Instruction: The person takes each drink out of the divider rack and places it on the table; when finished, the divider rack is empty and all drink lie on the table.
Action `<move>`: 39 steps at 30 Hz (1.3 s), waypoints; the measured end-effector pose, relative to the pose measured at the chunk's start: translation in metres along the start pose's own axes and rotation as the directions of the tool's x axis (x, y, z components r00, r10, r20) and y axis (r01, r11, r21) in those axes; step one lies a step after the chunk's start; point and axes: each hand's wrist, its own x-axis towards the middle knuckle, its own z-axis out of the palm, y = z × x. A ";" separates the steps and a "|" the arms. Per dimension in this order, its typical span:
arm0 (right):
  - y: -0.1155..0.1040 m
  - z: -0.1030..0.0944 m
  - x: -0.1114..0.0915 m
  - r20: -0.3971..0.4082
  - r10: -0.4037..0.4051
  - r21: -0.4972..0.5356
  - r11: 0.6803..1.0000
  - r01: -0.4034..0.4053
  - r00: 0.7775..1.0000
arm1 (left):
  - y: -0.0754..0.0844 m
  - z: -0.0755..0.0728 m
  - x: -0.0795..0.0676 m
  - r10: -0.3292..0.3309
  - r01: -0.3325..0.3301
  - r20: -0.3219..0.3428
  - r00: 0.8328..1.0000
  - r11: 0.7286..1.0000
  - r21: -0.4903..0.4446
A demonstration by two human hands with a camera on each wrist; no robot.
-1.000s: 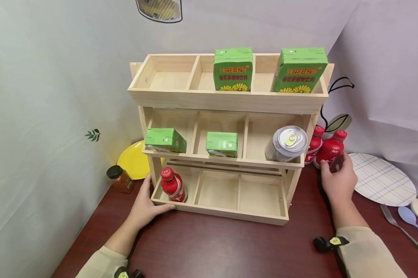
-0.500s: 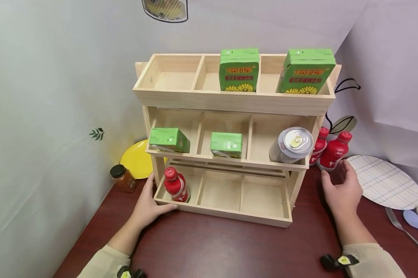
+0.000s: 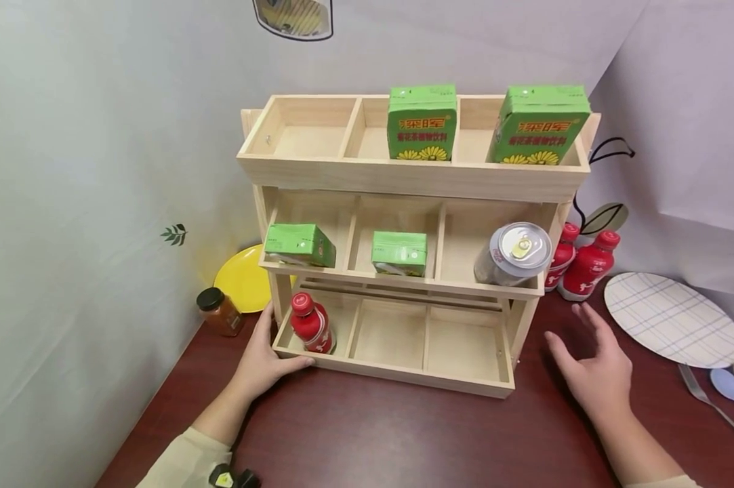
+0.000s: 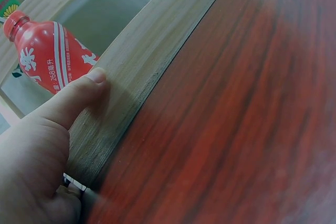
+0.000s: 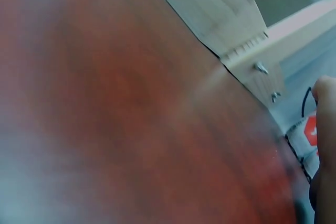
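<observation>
My left hand (image 3: 264,366) grips the lower left corner of a three-tier wooden shelf (image 3: 412,179), its thumb along the front board and its fingers at the side. Just above that thumb, a red bottle (image 4: 50,51) stands in the bottom tier's left compartment. To the shelf's right, my right hand (image 3: 595,369) is over the table with its fingers spread and nothing held. Two red bottles (image 3: 588,266) stand beyond its fingertips, beside the shelf. Only part of the right hand (image 5: 326,114) shows at the edge of the right wrist view.
Green drink cartons (image 3: 423,125) occupy the top and middle tiers. A silver can (image 3: 513,254) sits in the middle tier's right compartment. At left are a yellow plate (image 3: 245,281) and a dark-lidded jar (image 3: 220,313). A checked plate (image 3: 671,318), a fork (image 3: 705,400) and a blue spoon (image 3: 729,386) lie right.
My right hand has let go of the nearer red bottle beside the shelf and drawn back toward me, its fingers spreading. My left hand stays on the shelf corner. The head view has shifted slightly.
</observation>
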 end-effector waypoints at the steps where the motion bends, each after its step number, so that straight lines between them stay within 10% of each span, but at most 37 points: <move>1: -0.002 -0.001 -0.003 0.000 -0.021 0.025 0.999 0.021 1.000 | 0.000 0.000 0.000 0.001 -0.001 0.001 1.000 1.000 -0.003; 10: -0.026 -0.007 -0.020 -0.068 -0.202 0.249 0.945 0.213 0.977 | 0.001 0.002 0.004 -0.010 0.010 0.007 1.000 1.000 -0.012; 19: -0.067 -0.005 -0.029 -0.134 -0.319 0.474 0.811 0.343 0.938 | 0.002 0.001 0.003 -0.010 0.010 0.001 1.000 1.000 0.000; 39: -0.107 0.013 -0.042 -0.171 -0.585 0.490 0.648 0.583 0.793 | 0.003 -0.001 -0.001 -0.007 0.007 -0.007 1.000 1.000 0.024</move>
